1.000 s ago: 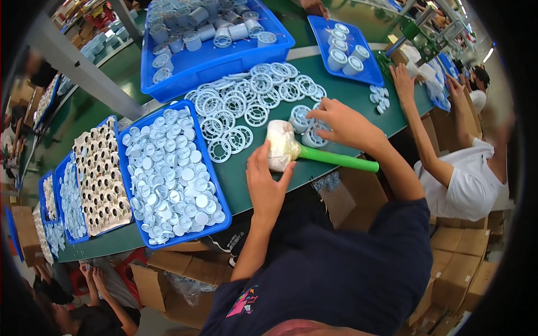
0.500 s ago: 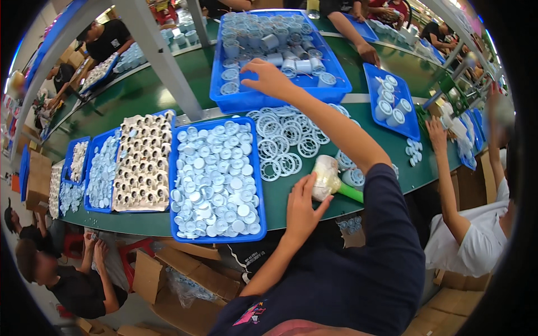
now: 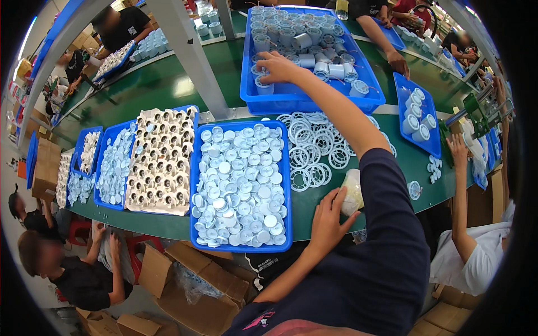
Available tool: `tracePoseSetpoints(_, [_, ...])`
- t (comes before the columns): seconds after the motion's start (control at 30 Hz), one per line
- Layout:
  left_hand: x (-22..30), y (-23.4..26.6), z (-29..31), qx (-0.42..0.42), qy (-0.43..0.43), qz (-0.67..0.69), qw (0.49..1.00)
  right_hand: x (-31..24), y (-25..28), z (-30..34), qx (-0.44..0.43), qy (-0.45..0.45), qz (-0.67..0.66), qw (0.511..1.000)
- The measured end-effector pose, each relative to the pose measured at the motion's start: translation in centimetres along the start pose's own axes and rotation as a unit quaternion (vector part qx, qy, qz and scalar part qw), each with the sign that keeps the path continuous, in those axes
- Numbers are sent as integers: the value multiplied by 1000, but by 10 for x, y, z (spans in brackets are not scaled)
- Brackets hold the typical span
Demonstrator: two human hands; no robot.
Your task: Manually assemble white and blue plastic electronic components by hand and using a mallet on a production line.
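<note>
My right hand reaches across the bench over the near left corner of a large blue tray. Its fingers are apart and bent downward, just above a pale blue cylindrical housing; no grip on it shows. My left hand rests at the near edge of the bench with its fingers stretched out and holding nothing. Right beside its fingertips lies a mallet with a tape-wrapped head, its handle hidden behind my right sleeve. Between the hands and the big tray spreads a pile of pale blue rings.
Left of my hands stands a blue tray of round caps, beside a moulded pulp tray with dark-centred parts. A smaller blue tray holds several housings at right, near a co-worker's hand. A metal post rises behind the trays.
The whole view has shifted, so the bench appears further right. My right hand has come down closer to the housing in the tray's corner. The mallet's green handle is now hidden.
</note>
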State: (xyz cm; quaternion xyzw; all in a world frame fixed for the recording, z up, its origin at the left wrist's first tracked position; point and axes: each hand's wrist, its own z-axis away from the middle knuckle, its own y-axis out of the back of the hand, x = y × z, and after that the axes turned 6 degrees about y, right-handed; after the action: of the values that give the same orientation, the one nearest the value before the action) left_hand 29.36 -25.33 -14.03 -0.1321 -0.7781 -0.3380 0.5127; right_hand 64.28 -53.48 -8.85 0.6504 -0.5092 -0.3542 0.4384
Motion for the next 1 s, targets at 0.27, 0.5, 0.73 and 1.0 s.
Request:
tracePoseSetpoints(0.27, [0,2,0,8,2,-7,1000,-38,34,-7,-169,-59,-36,983])
tracePoseSetpoints(0.5, [1,1,-2,14,-10,-6,1000,-31,41,22,-147,-21,-33,988])
tracePoseSetpoints(0.73, [3,0,1,16,-21,-2,1000,-51,53,14,-242,-33,38,969])
tracePoseSetpoints(1.0, [1,-4,0,29,-34,-11,999,-52,104,54,-3,-79,-15,997])
